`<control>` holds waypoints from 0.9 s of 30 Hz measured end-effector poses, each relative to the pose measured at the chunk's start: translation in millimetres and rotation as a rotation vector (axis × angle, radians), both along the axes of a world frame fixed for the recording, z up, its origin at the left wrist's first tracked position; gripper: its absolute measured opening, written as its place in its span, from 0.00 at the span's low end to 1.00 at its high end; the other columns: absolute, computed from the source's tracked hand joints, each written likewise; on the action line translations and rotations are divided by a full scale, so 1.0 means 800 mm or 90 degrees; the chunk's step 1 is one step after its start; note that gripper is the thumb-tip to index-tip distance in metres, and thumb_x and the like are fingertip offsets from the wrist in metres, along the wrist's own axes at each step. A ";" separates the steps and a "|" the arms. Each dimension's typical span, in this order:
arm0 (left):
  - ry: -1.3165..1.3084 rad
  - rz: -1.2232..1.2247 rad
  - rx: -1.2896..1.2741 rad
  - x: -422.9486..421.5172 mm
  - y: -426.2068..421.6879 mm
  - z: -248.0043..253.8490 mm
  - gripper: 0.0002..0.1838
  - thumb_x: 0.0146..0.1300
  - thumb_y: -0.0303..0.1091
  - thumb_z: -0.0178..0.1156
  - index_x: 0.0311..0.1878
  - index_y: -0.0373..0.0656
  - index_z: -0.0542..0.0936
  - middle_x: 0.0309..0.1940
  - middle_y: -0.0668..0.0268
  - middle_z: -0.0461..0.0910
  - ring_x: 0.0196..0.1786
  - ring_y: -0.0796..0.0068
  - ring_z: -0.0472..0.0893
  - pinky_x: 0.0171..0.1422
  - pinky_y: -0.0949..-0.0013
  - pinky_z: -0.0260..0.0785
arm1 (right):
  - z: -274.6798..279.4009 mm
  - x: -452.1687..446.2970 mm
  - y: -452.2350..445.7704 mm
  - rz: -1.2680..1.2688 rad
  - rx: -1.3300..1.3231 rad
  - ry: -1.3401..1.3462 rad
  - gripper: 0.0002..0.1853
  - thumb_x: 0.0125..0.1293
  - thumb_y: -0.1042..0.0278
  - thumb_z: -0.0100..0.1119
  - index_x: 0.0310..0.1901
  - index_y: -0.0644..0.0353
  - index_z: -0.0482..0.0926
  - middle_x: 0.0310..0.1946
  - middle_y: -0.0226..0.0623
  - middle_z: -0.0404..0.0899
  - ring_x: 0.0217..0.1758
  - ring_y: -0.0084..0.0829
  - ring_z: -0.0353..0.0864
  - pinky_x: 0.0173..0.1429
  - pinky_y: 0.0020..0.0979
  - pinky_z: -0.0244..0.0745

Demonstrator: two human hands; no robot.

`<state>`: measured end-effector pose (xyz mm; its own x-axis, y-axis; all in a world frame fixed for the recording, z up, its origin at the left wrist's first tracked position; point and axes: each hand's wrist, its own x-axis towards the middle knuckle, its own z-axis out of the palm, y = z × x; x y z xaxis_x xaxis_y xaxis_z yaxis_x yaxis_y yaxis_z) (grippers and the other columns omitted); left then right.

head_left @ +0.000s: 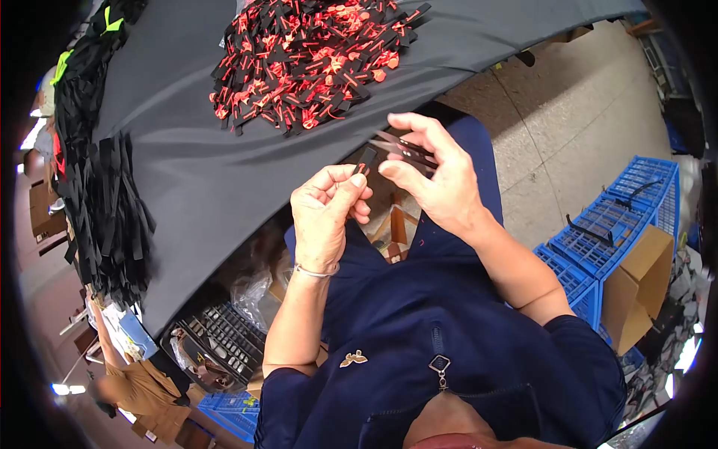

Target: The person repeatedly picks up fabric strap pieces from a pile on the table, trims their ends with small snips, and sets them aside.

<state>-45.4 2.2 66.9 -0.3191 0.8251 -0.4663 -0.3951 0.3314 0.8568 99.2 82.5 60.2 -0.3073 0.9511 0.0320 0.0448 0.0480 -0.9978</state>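
Note:
My left hand [329, 202] pinches a small black strip [365, 160] with a bit of red on it, between thumb and forefinger. Just right of it, my right hand [441, 176] holds small dark thread snips [407, 151], their pointed blades parted and facing the strip. The blades look slightly blurred and do not visibly touch the strip. Beyond both hands, a large pile of black pieces with red threads [307, 63] lies on the grey cloth-covered table [194, 179].
Long black strips [112, 217] hang over the table's left side. A person [142, 396] in brown is at lower left. Blue plastic crates [598, 232] and a cardboard box [639, 288] stand at right. A black crate [221, 340] sits below the table edge.

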 end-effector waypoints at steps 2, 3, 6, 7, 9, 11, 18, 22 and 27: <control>0.007 -0.014 -0.018 0.000 0.001 0.003 0.08 0.63 0.29 0.63 0.42 0.35 0.81 0.26 0.65 0.81 0.21 0.85 0.76 0.24 0.81 0.69 | 0.001 0.019 0.003 0.035 0.223 -0.141 0.13 0.56 0.65 0.71 0.41 0.58 0.81 0.29 0.33 0.80 0.30 0.26 0.79 0.35 0.27 0.75; 0.006 -0.027 -0.028 -0.001 0.001 0.004 0.09 0.63 0.29 0.63 0.42 0.34 0.81 0.26 0.65 0.82 0.22 0.85 0.76 0.25 0.81 0.69 | 0.000 0.026 0.004 0.053 0.334 -0.210 0.13 0.54 0.64 0.72 0.39 0.57 0.81 0.28 0.32 0.80 0.29 0.28 0.78 0.33 0.28 0.74; 0.006 -0.058 -0.034 0.001 0.003 0.009 0.08 0.62 0.27 0.63 0.41 0.33 0.82 0.25 0.66 0.81 0.21 0.87 0.75 0.24 0.82 0.68 | -0.005 0.031 0.003 0.065 0.412 -0.262 0.12 0.50 0.63 0.72 0.35 0.55 0.82 0.25 0.28 0.78 0.27 0.30 0.76 0.28 0.29 0.71; 0.014 -0.066 -0.035 0.001 0.003 0.010 0.07 0.62 0.27 0.63 0.40 0.34 0.82 0.24 0.66 0.81 0.20 0.86 0.74 0.23 0.82 0.67 | -0.008 0.031 0.003 0.069 0.424 -0.282 0.12 0.49 0.62 0.72 0.35 0.54 0.82 0.25 0.27 0.78 0.27 0.30 0.75 0.28 0.29 0.71; 0.025 -0.075 -0.038 0.002 0.005 0.011 0.06 0.61 0.27 0.63 0.39 0.35 0.82 0.24 0.66 0.80 0.19 0.86 0.74 0.22 0.82 0.66 | -0.009 0.033 0.004 0.071 0.440 -0.293 0.12 0.50 0.62 0.72 0.34 0.54 0.81 0.25 0.27 0.78 0.27 0.30 0.76 0.28 0.29 0.71; 0.032 -0.078 -0.046 0.002 0.006 0.012 0.06 0.61 0.27 0.63 0.39 0.34 0.82 0.23 0.67 0.80 0.19 0.86 0.74 0.22 0.83 0.66 | -0.010 0.034 0.005 0.073 0.443 -0.293 0.12 0.50 0.62 0.72 0.33 0.54 0.81 0.25 0.27 0.78 0.27 0.29 0.76 0.28 0.29 0.70; 0.120 -0.111 -0.069 -0.001 0.010 0.014 0.06 0.60 0.26 0.63 0.38 0.34 0.82 0.23 0.67 0.80 0.19 0.88 0.74 0.23 0.83 0.66 | -0.013 0.039 0.007 0.102 0.409 -0.306 0.10 0.51 0.62 0.72 0.32 0.54 0.81 0.25 0.27 0.78 0.27 0.30 0.75 0.28 0.30 0.70; 0.103 -0.113 -0.076 -0.002 0.012 0.008 0.05 0.60 0.26 0.63 0.38 0.34 0.82 0.23 0.67 0.80 0.20 0.87 0.74 0.23 0.83 0.66 | -0.016 0.039 0.009 0.121 0.325 -0.289 0.09 0.53 0.63 0.71 0.32 0.55 0.81 0.24 0.28 0.77 0.26 0.31 0.75 0.29 0.30 0.70; 0.093 -0.109 -0.073 -0.006 0.012 0.002 0.06 0.60 0.26 0.63 0.38 0.34 0.82 0.23 0.67 0.80 0.19 0.87 0.74 0.23 0.83 0.66 | -0.022 0.039 0.010 0.080 0.267 -0.218 0.09 0.53 0.63 0.71 0.31 0.55 0.82 0.22 0.29 0.78 0.25 0.31 0.75 0.30 0.30 0.71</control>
<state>-49.8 11.8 68.5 -0.2502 0.8174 -0.5188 -0.1993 0.4809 0.8538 130.4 90.5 42.8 -0.4764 0.8340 0.2782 0.3313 0.4635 -0.8218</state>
